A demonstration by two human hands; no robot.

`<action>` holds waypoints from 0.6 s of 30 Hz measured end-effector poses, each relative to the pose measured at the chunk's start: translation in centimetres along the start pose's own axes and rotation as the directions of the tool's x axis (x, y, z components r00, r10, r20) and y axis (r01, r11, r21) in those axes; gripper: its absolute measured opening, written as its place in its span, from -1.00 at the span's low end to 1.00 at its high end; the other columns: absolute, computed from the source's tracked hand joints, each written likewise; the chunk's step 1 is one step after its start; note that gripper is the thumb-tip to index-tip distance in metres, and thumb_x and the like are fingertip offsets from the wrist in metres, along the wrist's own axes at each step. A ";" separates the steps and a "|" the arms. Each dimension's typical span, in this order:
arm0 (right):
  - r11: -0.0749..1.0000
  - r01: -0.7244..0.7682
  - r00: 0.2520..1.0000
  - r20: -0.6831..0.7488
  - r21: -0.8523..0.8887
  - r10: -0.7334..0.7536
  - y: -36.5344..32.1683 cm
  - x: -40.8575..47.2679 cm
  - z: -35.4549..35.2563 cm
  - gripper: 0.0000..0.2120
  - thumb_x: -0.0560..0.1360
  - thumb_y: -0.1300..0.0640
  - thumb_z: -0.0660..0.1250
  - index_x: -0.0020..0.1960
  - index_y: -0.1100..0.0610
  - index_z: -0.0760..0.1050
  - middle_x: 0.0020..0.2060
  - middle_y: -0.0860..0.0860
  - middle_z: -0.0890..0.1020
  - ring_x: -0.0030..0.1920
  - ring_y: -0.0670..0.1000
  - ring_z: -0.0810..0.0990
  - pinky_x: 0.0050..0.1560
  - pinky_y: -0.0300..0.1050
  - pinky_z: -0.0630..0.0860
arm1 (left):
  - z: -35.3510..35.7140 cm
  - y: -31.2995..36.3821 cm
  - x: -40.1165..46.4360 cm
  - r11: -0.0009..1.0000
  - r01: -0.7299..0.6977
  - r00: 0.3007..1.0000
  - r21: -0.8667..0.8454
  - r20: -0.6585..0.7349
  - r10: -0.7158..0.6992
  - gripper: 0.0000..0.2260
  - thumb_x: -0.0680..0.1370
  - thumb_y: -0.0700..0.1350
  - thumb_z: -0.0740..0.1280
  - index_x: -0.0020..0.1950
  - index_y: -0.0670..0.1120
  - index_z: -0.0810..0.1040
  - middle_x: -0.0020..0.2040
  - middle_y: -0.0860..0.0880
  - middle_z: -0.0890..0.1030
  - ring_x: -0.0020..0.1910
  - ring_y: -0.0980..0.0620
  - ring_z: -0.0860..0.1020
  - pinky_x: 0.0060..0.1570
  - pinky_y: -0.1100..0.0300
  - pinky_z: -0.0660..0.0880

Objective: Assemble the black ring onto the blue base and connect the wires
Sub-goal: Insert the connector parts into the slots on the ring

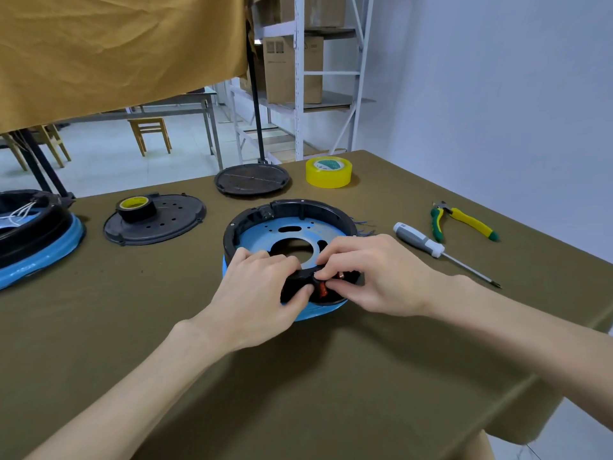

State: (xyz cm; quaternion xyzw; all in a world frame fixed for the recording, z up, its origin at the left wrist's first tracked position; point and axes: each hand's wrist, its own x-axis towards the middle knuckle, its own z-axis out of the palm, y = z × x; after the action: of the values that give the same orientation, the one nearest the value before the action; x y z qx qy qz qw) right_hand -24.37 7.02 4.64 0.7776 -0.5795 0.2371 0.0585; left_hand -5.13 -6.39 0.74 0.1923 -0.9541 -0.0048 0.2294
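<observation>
Black plastic ring (288, 207) sits on blue round base (318, 312); both hands, left (265, 287) and right (374, 273), pinch red-orange connectors (323, 289) at its near edge, where a slip could bend terminals.

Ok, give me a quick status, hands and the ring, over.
Left hand and right hand both pinching small parts at near rim of black ring. Ring seated on blue base. Nothing in the way.

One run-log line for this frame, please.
step: wiring | left hand: grips black ring | right hand: pinches red connector | blue base: under ring
</observation>
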 end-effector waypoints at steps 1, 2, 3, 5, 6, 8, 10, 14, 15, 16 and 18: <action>0.999 -0.023 1.000 -0.011 0.025 0.023 0.0 0.1 0.1 -0.90 0.51 0.22 0.50 0.00 0.10 0.74 0.03 -0.05 0.71 -0.08 0.05 0.69 -0.15 0.09 0.61 | 0.0 0.0 0.0 1.000 -0.003 1.000 0.001 -0.004 0.003 -0.63 0.57 0.29 0.02 -0.13 0.09 0.47 -0.31 0.14 0.48 -0.27 0.10 0.43 -0.07 0.06 0.34; 0.998 -0.045 0.999 -0.021 0.049 0.046 -0.1 0.3 0.1 -0.91 0.49 0.22 0.52 -0.03 0.10 0.75 0.01 -0.06 0.72 -0.09 0.01 0.69 -0.13 0.08 0.61 | 0.0 0.0 0.0 1.000 -0.009 1.000 0.001 -0.010 0.009 -0.63 0.57 0.29 0.04 -0.14 0.08 0.47 -0.32 0.14 0.48 -0.28 0.09 0.43 -0.09 0.06 0.33; 0.995 -0.066 0.997 -0.027 0.070 0.069 -0.1 0.4 0.1 -0.93 0.48 0.22 0.54 -0.07 0.09 0.75 -0.01 -0.07 0.72 -0.11 -0.04 0.67 -0.12 0.07 0.60 | 0.0 0.0 0.0 1.000 -0.017 1.000 0.002 -0.015 0.017 -0.64 0.57 0.30 0.06 -0.16 0.08 0.45 -0.33 0.14 0.47 -0.29 0.08 0.42 -0.10 0.06 0.32; 0.991 -0.102 0.994 -0.026 0.082 0.104 -0.2 0.8 0.0 -0.95 0.45 0.21 0.56 -0.15 0.07 0.75 -0.06 -0.09 0.73 -0.19 -0.14 0.60 -0.14 0.04 0.59 | 0.0 0.1 -0.1 0.999 -0.031 0.999 0.012 -0.018 0.031 -0.63 0.55 0.34 0.11 -0.19 0.08 0.41 -0.35 0.13 0.44 -0.31 0.08 0.41 -0.12 0.06 0.32; 0.991 -0.111 0.993 -0.019 0.071 0.113 -0.3 1.0 -0.1 -0.94 0.44 0.20 0.57 -0.17 0.06 0.74 -0.09 -0.10 0.72 -0.21 -0.15 0.58 -0.15 0.02 0.59 | 0.0 0.1 -0.1 0.999 -0.032 0.999 0.018 -0.021 0.032 -0.62 0.54 0.37 0.13 -0.19 0.08 0.40 -0.36 0.14 0.43 -0.31 0.08 0.41 -0.12 0.06 0.32; 0.991 -0.125 0.992 0.005 0.050 0.125 -0.6 1.3 -0.3 -0.93 0.42 0.19 0.56 -0.16 0.04 0.72 -0.14 -0.11 0.72 -0.21 -0.11 0.61 -0.15 0.00 0.58 | 0.0 0.2 -0.1 0.999 -0.028 0.999 0.022 -0.027 0.029 -0.60 0.53 0.39 0.12 -0.19 0.08 0.41 -0.36 0.15 0.43 -0.31 0.08 0.42 -0.11 0.05 0.34; 0.988 -0.150 0.988 0.030 0.040 0.149 -0.8 1.7 -0.5 -0.89 0.41 0.19 0.54 -0.11 0.01 0.69 -0.17 -0.14 0.70 -0.19 -0.11 0.61 -0.12 -0.03 0.57 | 0.1 0.3 -0.1 1.000 -0.020 0.999 0.022 -0.032 0.021 -0.60 0.55 0.39 0.10 -0.16 0.08 0.42 -0.35 0.16 0.44 -0.30 0.08 0.43 -0.09 0.04 0.36; 0.972 -0.236 0.970 0.064 0.015 0.235 -1.3 2.8 -0.8 -0.80 0.40 0.14 0.53 0.00 -0.01 0.62 -0.14 -0.18 0.68 -0.08 -0.16 0.63 -0.02 -0.04 0.59 | 0.3 0.1 -0.1 1.000 0.000 0.999 -0.001 -0.049 0.000 -0.58 0.54 0.36 0.09 0.04 0.04 0.44 -0.30 0.19 0.45 -0.27 0.09 0.46 -0.01 0.04 0.38; 0.969 -0.246 0.967 0.066 -0.007 0.246 -1.5 3.0 -0.8 -0.80 0.41 0.13 0.52 0.00 -0.02 0.62 -0.14 -0.18 0.67 -0.07 -0.15 0.63 -0.02 -0.02 0.59 | 0.3 0.1 -0.2 1.000 -0.002 0.999 -0.007 -0.046 0.001 -0.58 0.54 0.35 0.08 0.08 0.04 0.44 -0.28 0.20 0.46 -0.26 0.10 0.46 0.00 0.04 0.38; 0.968 -0.251 0.965 0.066 -0.030 0.252 -1.6 3.1 -0.6 -0.81 0.41 0.13 0.51 -0.01 -0.04 0.62 -0.14 -0.18 0.67 -0.06 -0.14 0.62 -0.03 0.00 0.60 | 0.3 0.1 -0.2 1.000 -0.006 0.999 -0.012 -0.042 0.005 -0.58 0.55 0.35 0.08 0.12 0.04 0.43 -0.27 0.21 0.47 -0.24 0.10 0.47 0.01 0.04 0.38; 0.966 -0.252 0.966 0.048 -0.061 0.255 -1.8 3.0 -0.3 -0.82 0.41 0.13 0.48 -0.01 -0.06 0.63 -0.14 -0.18 0.67 -0.06 -0.14 0.62 -0.06 0.00 0.61 | 0.3 0.0 -0.1 1.000 -0.016 0.999 -0.018 -0.034 0.015 -0.58 0.55 0.34 0.10 0.19 0.07 0.41 -0.23 0.22 0.49 -0.22 0.12 0.47 0.02 0.05 0.37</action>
State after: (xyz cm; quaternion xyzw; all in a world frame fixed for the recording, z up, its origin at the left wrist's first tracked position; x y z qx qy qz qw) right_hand -22.18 5.06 6.53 0.7016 -0.6816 0.2053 0.0327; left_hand -5.13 -6.41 0.43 0.1828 -0.9515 -0.0087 0.2474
